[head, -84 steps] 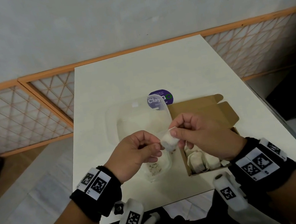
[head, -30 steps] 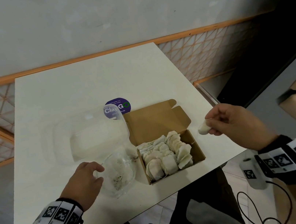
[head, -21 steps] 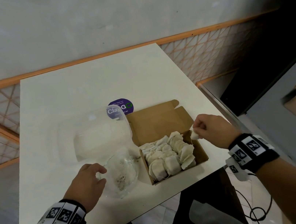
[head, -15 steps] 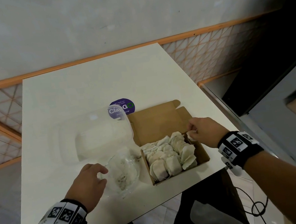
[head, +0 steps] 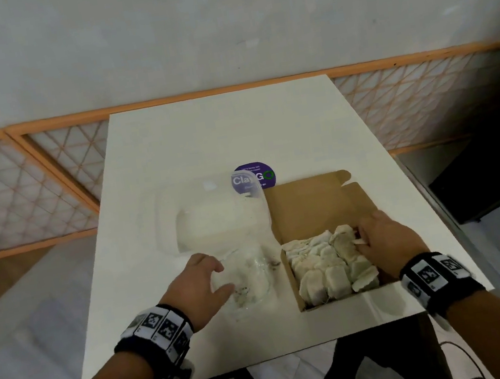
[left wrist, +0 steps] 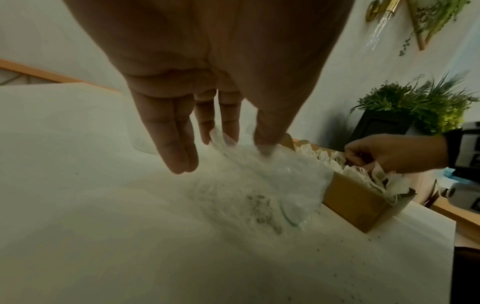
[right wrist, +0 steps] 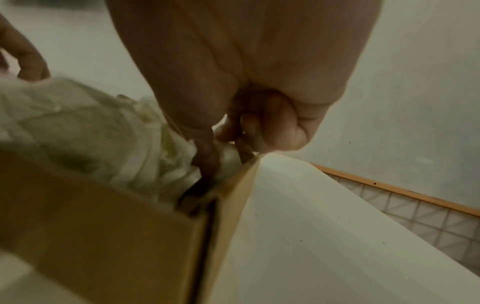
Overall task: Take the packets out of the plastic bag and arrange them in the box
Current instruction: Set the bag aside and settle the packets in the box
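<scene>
A brown cardboard box lies open on the white table, packed with several pale packets. My right hand reaches into the box's far right corner. In the right wrist view its thumb and fingers pinch one white packet against the box wall. To the left of the box lies the crumpled clear plastic bag, which holds only dark crumbs. My left hand pinches the bag's raised edge between thumb and fingers.
A clear plastic container lies behind the bag, with a round purple sticker beyond it. The table's near edge runs just below the box. An orange lattice rail stands behind the table. Potted plants show in the left wrist view.
My right hand has carried the packet from beyond the table's right edge to the box and lowered it into the far right corner. The left hand has stayed at the bag.
</scene>
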`<state>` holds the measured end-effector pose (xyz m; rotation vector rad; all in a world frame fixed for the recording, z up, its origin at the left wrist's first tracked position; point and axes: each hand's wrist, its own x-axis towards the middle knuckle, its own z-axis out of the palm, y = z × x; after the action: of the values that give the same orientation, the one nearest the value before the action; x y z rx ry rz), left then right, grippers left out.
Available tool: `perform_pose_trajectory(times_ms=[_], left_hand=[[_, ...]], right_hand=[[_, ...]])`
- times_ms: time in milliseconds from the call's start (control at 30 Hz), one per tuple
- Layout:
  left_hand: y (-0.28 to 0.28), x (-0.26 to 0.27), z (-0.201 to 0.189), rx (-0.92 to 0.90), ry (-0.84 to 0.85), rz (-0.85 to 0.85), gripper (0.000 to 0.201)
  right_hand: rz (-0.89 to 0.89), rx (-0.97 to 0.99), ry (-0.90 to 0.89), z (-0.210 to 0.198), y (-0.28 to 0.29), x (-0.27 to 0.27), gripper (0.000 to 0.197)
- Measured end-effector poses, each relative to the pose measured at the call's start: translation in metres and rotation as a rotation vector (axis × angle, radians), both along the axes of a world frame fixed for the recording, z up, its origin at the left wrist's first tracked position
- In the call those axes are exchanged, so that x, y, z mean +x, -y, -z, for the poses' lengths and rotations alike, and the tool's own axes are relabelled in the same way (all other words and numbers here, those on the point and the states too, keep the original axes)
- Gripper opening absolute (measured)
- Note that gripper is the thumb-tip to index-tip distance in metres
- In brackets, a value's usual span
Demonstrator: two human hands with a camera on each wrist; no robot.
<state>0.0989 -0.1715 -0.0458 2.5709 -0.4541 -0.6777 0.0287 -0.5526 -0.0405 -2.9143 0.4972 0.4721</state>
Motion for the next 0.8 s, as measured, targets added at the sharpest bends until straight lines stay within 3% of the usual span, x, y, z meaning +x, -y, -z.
perform_pose_trajectory(times_ms=[67, 200, 367, 533, 600, 667, 800], left_hand=[[0.004, 0.0, -0.001, 0.023, -0.04, -0.007, 0.052], [0.007, 0.0, -0.004, -0.011, -0.104, -0.01, 0.059], [0.003, -0.005, -0.039, -0.149, -0.034, 0.012, 0.064], [-0.001, -0.02, -0.1, -0.429, 0.282, 0.102, 0.071], [-0.003, -0.028, -0.122, -0.497, 0.404, 0.128, 0.07], [-0.006, -0.036, -0.143, -0.562, 0.476, 0.119, 0.069], [-0.013, -0.049, -0.171, -0.63, 0.506, 0.131, 0.071]], right_hand=[[0.029, 0.025, 0.028, -0.01, -0.002, -0.001, 0.025], [-0.016, 0.066, 0.102, -0.043, -0.012, -0.006, 0.025], [-0.122, 0.227, 0.257, -0.076, -0.049, -0.017, 0.026], [-0.26, 0.651, 0.246, -0.106, -0.107, -0.028, 0.09], [-0.295, 0.774, 0.215, -0.115, -0.125, -0.03, 0.106], [-0.301, 0.833, 0.284, -0.121, -0.139, -0.028, 0.099], [-0.241, 0.96, 0.471, -0.127, -0.148, -0.022, 0.069]])
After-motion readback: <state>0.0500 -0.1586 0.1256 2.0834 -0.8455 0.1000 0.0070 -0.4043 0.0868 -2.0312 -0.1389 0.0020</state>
